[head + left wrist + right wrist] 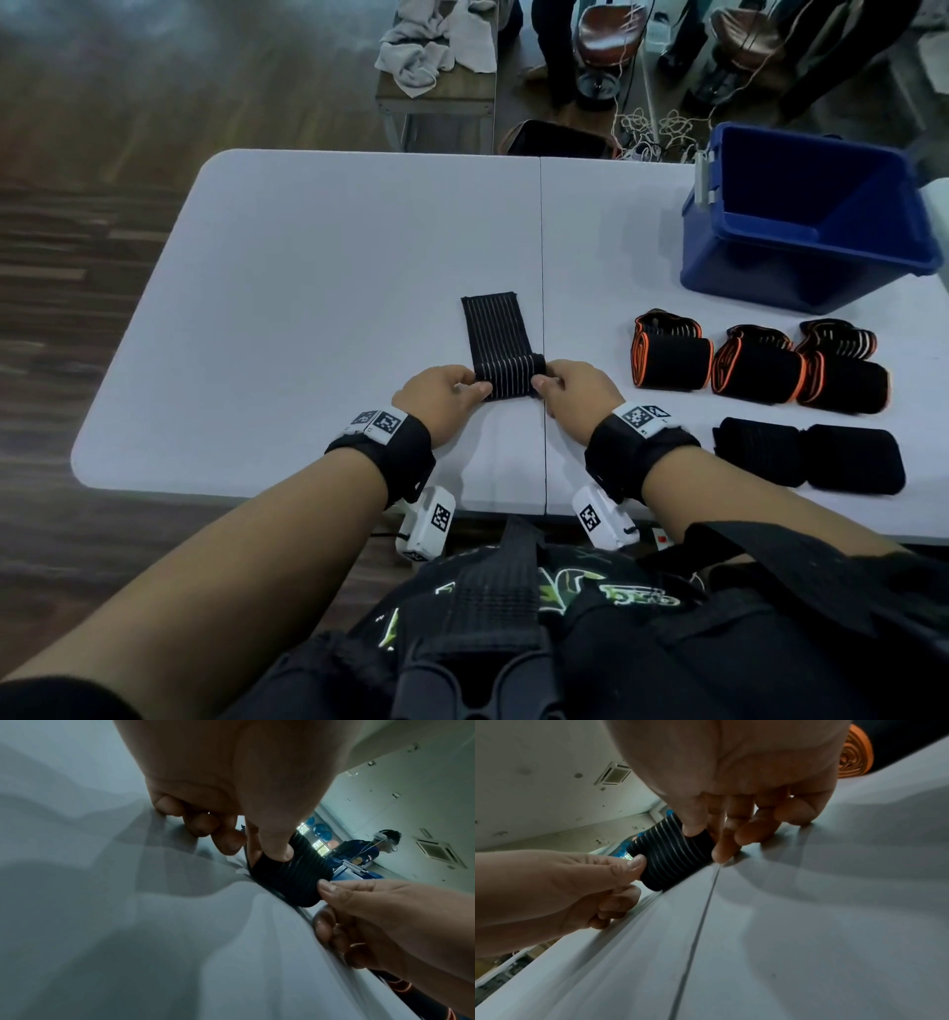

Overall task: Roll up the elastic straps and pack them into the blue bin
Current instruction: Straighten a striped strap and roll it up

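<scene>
Only the head view shows the unrolled tail of the strap (500, 349), both hands' (441, 393) (575, 393) grip pinching its roll.

Your forearms are bare. Each wrist wears a black strap (390, 455) topped with a white block of black square-code markers (644, 417), and a white camera unit (429, 521) hangs beneath.

White folding table (318, 288), centre seam running lengthwise. Dark wood-plank floor (92, 216) around it. Wooden bench (436, 95) with crumpled grey towels (436, 38) far beyond fingertips. Tangled white cables (652, 128) on floor nearby. White ceiling, cassette air-conditioner vent (614, 773) overhead.
</scene>
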The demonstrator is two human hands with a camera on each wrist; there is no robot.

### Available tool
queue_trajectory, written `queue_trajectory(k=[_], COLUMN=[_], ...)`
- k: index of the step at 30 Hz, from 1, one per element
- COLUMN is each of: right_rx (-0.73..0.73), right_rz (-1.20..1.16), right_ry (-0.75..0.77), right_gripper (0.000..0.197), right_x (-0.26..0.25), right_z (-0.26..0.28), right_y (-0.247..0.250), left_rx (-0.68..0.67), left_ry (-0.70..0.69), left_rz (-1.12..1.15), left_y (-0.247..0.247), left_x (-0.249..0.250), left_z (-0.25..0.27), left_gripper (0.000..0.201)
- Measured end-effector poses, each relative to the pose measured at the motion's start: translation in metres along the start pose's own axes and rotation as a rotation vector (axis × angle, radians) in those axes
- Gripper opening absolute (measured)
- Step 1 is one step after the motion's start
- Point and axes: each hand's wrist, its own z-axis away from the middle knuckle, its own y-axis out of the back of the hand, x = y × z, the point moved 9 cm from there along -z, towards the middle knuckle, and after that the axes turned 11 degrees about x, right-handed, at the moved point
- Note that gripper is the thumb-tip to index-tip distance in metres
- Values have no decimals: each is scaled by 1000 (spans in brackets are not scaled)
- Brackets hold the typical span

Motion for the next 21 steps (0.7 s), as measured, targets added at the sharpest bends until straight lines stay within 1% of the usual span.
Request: queue_trajectory(k=[3,6,10,14,16,18,21], right_rx=[22,7,-33,-50,-54,-58,-77], right_rz=[-2,51,96,111,114,121,120], right_ry=[-17,-30,-40,-42,-41,-40,-51], right_gripper=[35,45,52,52,51,51,52], right_x=[3,5,5,4,3,2,1], right_z=[0,2,4,5,5,5,4], right_y=[0,-4,-8,-7,-7,-7,-7], left_rx=[-8,-21,-15,-12,-11,4,115], left_ry=[3,20,21,28,36,46,58], left_rz=[-26,-65,-174,-157,-152,-146,-20], left_y=[-2,-5,-5,-4,-4,-2,6], left_x=[-1,-1,0,1,3,4,2], left_z=[-2,-2,-1,0,2,4,6], left_gripper=[42,52,55,55,53,47,22])
